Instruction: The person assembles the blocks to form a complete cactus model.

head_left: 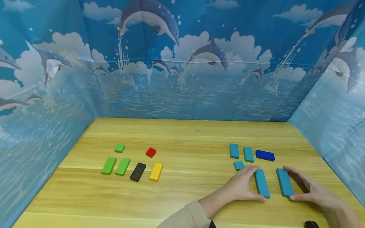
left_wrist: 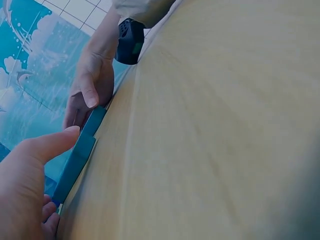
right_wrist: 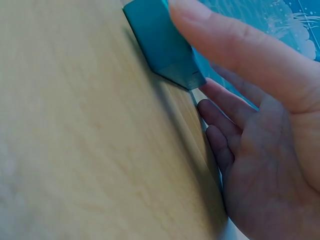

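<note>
Two long light-blue blocks lie side by side on the wooden table, with a narrow gap between them in the head view. My left hand [head_left: 242, 185] holds the left long block [head_left: 261, 183] by its two ends, thumb at the near end and fingers at the far one. Likewise, my right hand [head_left: 316, 191] holds the right long block [head_left: 284, 182] between thumb and fingers. In the left wrist view the left block [left_wrist: 75, 165] shows under the thumb. The right wrist view has the right block [right_wrist: 162, 42] at the thumb tip.
Beyond my left hand lie a small light-blue block [head_left: 238, 165], two mid-sized light-blue blocks [head_left: 234, 151] and a dark blue block [head_left: 265, 155]. Farther left are green blocks [head_left: 109, 166], a red block [head_left: 151, 152], a black block [head_left: 138, 172] and a yellow block [head_left: 156, 172].
</note>
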Demonstrator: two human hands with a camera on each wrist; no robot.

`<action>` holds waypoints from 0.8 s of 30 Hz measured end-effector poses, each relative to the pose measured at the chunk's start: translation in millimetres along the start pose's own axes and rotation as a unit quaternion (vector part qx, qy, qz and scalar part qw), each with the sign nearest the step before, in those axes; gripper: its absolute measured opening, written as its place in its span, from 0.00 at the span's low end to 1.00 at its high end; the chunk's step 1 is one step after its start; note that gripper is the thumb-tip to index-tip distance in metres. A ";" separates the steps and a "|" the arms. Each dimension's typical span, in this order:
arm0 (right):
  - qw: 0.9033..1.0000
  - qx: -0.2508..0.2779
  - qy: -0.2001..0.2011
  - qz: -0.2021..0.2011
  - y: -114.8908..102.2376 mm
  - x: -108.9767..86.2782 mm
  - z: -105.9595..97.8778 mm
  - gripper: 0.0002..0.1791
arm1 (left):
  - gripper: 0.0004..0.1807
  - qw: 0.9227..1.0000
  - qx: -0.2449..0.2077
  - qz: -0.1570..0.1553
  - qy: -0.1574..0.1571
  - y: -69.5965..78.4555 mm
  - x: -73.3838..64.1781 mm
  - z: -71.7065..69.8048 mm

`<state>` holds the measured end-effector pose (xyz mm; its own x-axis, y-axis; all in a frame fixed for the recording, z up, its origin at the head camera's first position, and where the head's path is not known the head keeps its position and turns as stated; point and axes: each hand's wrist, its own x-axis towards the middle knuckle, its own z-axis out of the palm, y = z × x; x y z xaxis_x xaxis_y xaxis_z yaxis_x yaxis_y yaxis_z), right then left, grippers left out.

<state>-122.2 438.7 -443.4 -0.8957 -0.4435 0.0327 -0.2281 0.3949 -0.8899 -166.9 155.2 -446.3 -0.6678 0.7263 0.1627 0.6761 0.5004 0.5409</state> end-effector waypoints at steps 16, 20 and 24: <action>1.000 -0.020 -0.006 -0.013 -0.9 0.0 1.4 0.42 | 0.50 0.998 0.067 -0.013 -0.004 1.7 6.7 4.3; 1.000 -0.029 -0.003 -0.013 -0.5 -0.1 1.5 0.42 | 0.50 0.997 0.069 -0.021 0.002 1.6 8.1 6.3; 0.999 -0.030 -0.003 -0.015 0.1 0.1 1.5 0.41 | 0.50 0.998 0.063 -0.025 0.010 0.9 8.7 8.0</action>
<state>-121.8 437.4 -444.2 -0.8861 -0.4601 0.0566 -0.2780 0.4296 -0.8592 -169.6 165.8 -451.0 -0.7068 0.6902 0.1551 0.6749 0.5921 0.4403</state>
